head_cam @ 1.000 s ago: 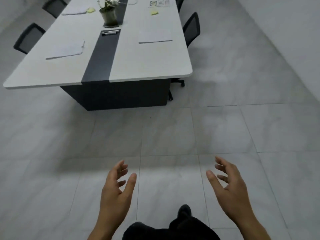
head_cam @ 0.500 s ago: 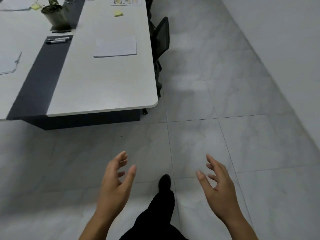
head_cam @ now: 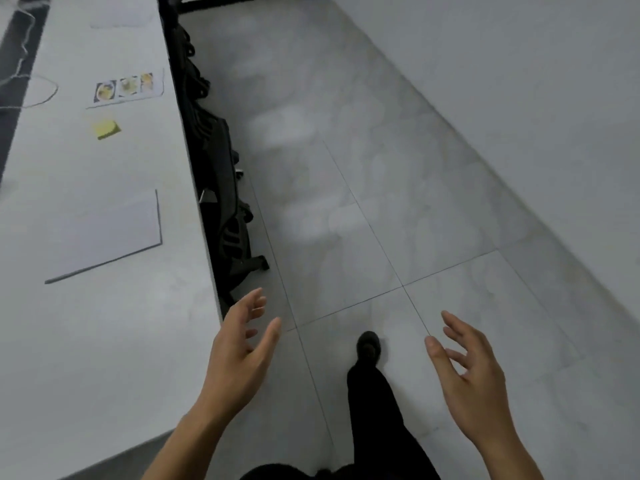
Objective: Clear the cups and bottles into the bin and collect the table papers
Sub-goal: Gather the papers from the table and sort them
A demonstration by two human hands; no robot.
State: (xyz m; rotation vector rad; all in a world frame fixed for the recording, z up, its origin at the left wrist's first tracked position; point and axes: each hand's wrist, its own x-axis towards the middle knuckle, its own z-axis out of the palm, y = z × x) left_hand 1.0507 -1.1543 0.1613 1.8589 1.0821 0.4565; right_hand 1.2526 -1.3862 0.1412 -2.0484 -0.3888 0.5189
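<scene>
Seen from the head view, the left hand (head_cam: 239, 355) is held at lower centre, fingers loosely spread and only slightly bent; nothing is grasped or touched by it, and it overlaps the long right edge of the white table (head_cam: 104, 341). The right hand (head_cam: 474, 379) is raised at lower right over the tiled floor (head_cam: 381, 188), equally relaxed and empty.

The papers are found on the table at the left of the frame: a plain sheet (head_cam: 107, 237) at middle left, near the edge; a yellow sticky-note pad (head_cam: 106, 129) above it; and a printed sheet with three small pictures (head_cam: 126, 90) higher up. A thin cord (head_cam: 20, 57) is looped at upper left.

Black office chairs (head_cam: 221, 188) are tucked along the table's edge. Between them and the pale wall (head_cam: 554, 81) at the right, a broad strip of floor is left open. A dark shoe (head_cam: 369, 344) and trouser leg (head_cam: 377, 410) are seen between the hands.
</scene>
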